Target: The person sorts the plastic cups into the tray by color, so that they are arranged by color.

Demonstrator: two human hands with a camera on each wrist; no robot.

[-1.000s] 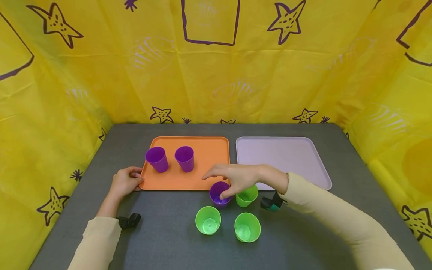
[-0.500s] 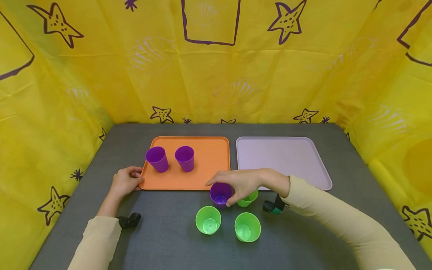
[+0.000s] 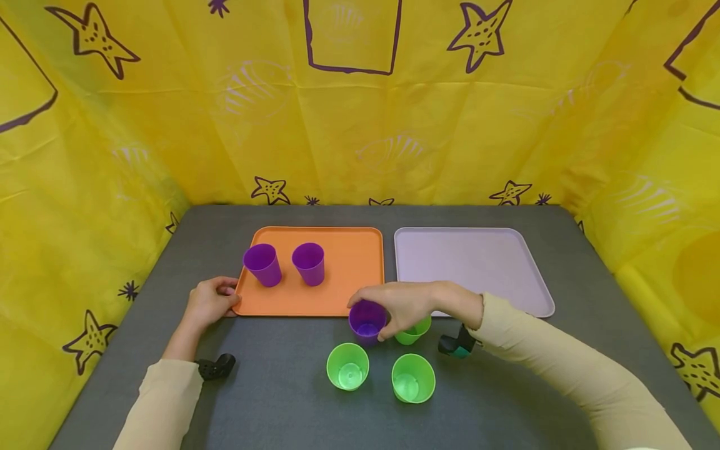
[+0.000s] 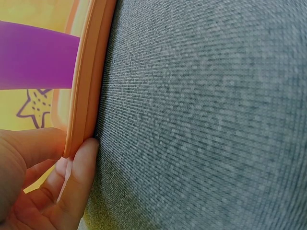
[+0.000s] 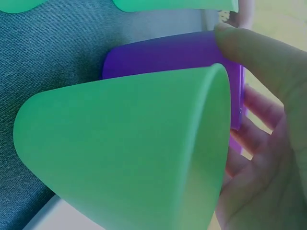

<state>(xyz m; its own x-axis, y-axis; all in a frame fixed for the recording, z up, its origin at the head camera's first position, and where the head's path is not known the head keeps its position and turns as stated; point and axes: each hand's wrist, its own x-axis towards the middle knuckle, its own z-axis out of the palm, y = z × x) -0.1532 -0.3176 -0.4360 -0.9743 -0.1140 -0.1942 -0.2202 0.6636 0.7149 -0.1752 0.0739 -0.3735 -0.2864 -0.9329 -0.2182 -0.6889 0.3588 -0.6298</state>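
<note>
My left hand [image 3: 207, 302] pinches the left front corner of the orange tray [image 3: 349, 262]. In the left wrist view the thumb [image 4: 36, 146] lies over the rim and a finger is under it. Two purple cups, one at the left [image 3: 264, 265] and one beside it [image 3: 309, 265], stand upright on that tray. My right hand [image 3: 410, 306] grips a third purple cup [image 3: 367, 326] by its rim at the tray's front edge, thumb on the near side. A green cup [image 5: 115, 139] stands close under the palm and hides part of the purple one in the right wrist view.
Two more green cups, a left one [image 3: 347, 367] and a right one [image 3: 413, 379], stand nearer on the grey tabletop [image 3: 270, 400]. A pale lilac tray [image 3: 461, 256] lies right of the orange one. Yellow patterned cloth [image 3: 360, 137] surrounds the table on three sides.
My right hand has come down around the third purple cup, its thumb leaving the inside of the cup for the near rim. The left hand and the trays stay put.
</note>
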